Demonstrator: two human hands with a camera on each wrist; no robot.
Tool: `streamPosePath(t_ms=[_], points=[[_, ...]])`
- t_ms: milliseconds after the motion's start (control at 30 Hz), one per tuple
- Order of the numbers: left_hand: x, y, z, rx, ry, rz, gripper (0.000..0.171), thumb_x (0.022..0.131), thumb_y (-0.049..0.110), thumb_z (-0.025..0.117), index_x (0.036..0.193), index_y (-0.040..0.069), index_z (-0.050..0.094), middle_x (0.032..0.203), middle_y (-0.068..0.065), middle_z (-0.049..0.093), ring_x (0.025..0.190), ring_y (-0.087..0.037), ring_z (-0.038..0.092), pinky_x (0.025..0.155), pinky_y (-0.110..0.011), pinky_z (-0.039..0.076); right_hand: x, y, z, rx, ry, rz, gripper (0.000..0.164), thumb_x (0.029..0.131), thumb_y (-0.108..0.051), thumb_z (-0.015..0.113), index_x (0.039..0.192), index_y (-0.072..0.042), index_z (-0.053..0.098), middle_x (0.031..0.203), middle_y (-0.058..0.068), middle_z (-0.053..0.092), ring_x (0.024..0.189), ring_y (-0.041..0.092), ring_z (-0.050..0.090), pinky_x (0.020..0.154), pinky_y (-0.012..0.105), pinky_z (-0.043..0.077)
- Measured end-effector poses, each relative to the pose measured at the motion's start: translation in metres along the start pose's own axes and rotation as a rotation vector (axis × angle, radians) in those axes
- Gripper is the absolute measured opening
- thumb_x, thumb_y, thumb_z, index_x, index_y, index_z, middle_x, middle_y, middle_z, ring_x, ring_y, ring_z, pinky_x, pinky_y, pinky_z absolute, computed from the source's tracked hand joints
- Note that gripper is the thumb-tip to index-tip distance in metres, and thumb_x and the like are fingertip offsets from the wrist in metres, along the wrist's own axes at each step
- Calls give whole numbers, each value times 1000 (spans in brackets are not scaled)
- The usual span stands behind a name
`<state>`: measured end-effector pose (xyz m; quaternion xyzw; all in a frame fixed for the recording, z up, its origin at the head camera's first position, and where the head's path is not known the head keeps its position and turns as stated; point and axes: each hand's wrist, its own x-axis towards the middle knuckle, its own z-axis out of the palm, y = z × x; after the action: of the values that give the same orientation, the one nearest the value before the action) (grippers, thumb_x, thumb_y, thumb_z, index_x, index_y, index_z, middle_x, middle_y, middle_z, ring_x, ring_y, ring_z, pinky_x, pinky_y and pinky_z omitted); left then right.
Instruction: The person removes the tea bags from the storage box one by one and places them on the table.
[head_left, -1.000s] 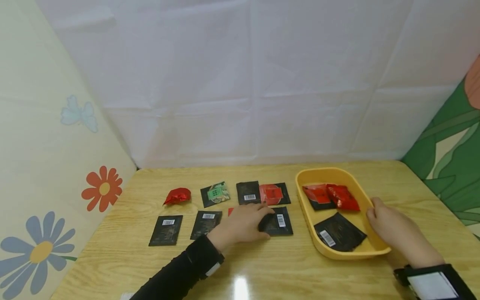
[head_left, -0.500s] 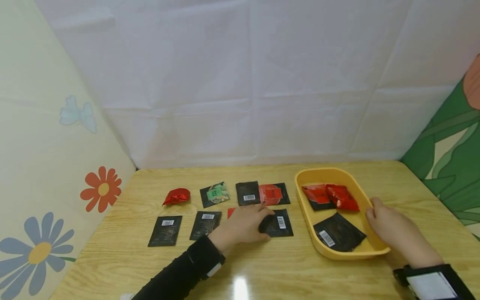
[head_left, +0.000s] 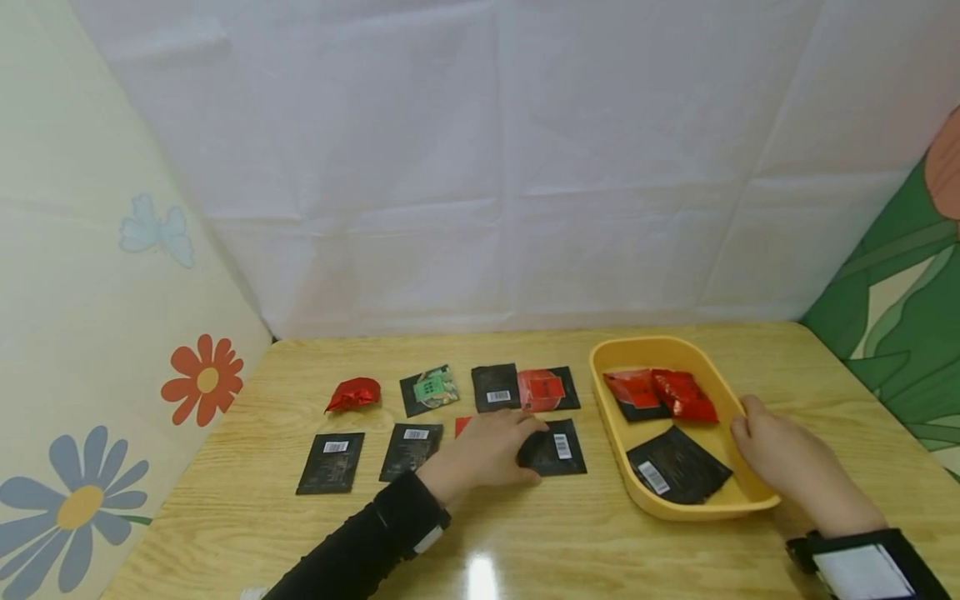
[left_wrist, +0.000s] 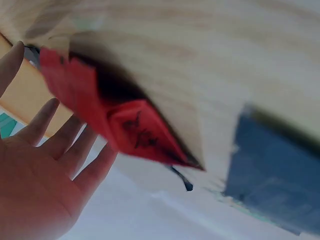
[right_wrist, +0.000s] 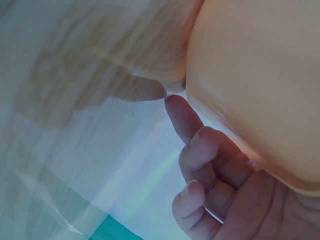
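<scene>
Front packets (head_left: 331, 463) on table (head_left: 570, 537), back packets (head_left: 496, 385) behind them; tray (head_left: 701, 512) right of both, three packets (head_left: 678, 464) inside.

The right hand (right_wrist: 227, 185) curls its fingers (right_wrist: 202, 150) beside the orange tray (right_wrist: 255, 85), one fingertip (right_wrist: 175, 105) meeting its reflection (right_wrist: 142, 89) in the tabletop (right_wrist: 142, 45).

Pale butterfly (head_left: 153, 233) above red flower (head_left: 207, 380)
</scene>
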<state>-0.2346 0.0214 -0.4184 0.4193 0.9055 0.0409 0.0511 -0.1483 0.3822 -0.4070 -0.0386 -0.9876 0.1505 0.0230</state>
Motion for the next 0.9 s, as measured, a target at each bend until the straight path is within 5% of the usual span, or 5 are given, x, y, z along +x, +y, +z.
streamPosePath(t_ms=[233, 533, 900], points=[[4, 11, -21, 20, 63, 25, 68, 86, 58, 70, 143, 25, 53, 143, 4, 53, 131, -19, 50, 104, -42, 43, 0, -1, 0, -9, -5, 5, 38, 101, -11, 38, 120, 22, 38, 77, 25, 56, 62, 29, 51, 54, 47, 45], [21, 41, -45, 52, 167, 152, 61, 92, 56, 63, 142, 24, 54, 141, 3, 55, 129, -15, 51, 103, -33, 45, -1, -1, -1, -10, -13, 12, 38, 101, -11, 37, 120, 22, 38, 74, 21, 54, 61, 28, 50, 53, 44, 43], [51, 95, -43, 175, 66, 240, 68, 91, 64, 56, 150, 33, 41, 145, 14, 47, 133, -5, 42, 109, -27, 35, -1, -2, -1, -7, -15, 19, 39, 102, -11, 37, 121, 22, 37, 74, 19, 52, 60, 26, 49, 51, 40, 42]])
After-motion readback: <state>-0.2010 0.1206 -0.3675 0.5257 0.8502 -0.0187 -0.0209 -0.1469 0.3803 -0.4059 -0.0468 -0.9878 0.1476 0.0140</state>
